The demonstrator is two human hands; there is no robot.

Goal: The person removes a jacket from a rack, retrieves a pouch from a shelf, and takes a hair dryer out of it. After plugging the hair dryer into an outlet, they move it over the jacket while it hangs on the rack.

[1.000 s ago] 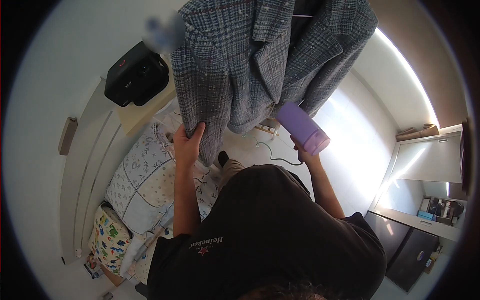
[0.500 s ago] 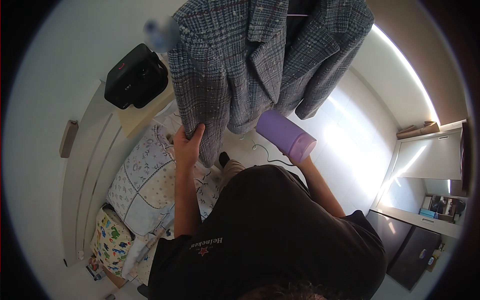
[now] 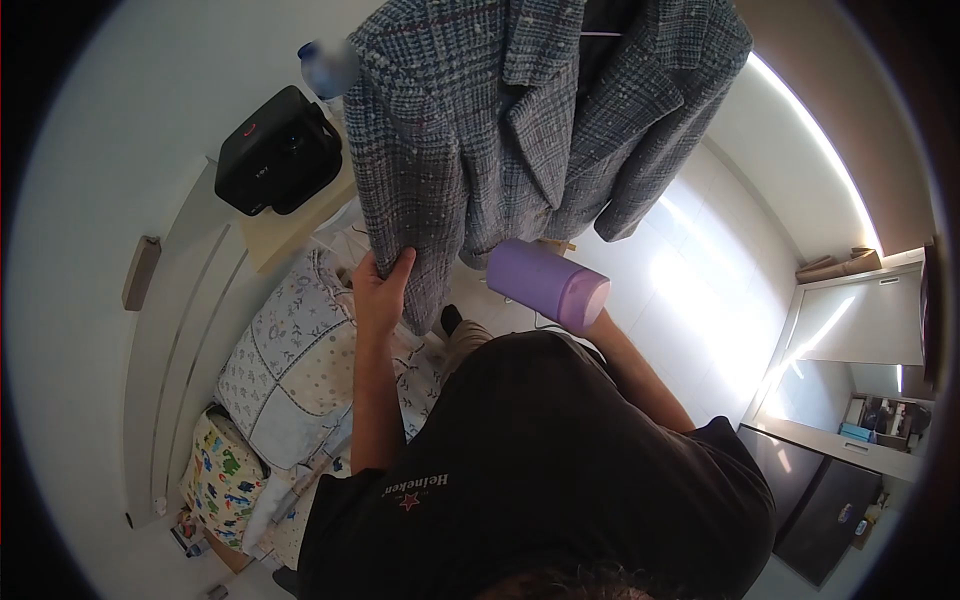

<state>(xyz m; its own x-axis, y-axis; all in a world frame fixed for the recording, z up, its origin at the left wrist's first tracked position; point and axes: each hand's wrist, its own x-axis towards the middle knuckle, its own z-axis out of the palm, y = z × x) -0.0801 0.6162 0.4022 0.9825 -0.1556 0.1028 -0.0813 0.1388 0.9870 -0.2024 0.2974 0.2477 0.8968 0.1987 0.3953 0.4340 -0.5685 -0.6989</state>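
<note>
A grey checked tweed jacket (image 3: 500,130) hangs at the top centre, with part of a hanger (image 3: 601,34) showing at its neck opening. My left hand (image 3: 383,290) grips the lower end of the jacket's left-side sleeve, thumb on the front of the cloth. Below the jacket's hem is a purple cylindrical device (image 3: 540,284), held by my right hand (image 3: 598,330), whose fingers are mostly hidden behind it. The far end of the device is close to the hem; whether they touch is unclear.
Patterned bedding (image 3: 290,370) and a pillow (image 3: 225,475) lie at the left. Beyond them, a black boxy device (image 3: 278,155) stands on a pale ledge (image 3: 290,235) near a bottle (image 3: 325,72). A thin cable hangs behind the purple device. Dark cabinet doors (image 3: 830,510) are at the lower right.
The purple device in my right hand has moved left and slightly down, closer to the sleeve. My left hand keeps its grip on the cloth. The view has shifted slightly.
</note>
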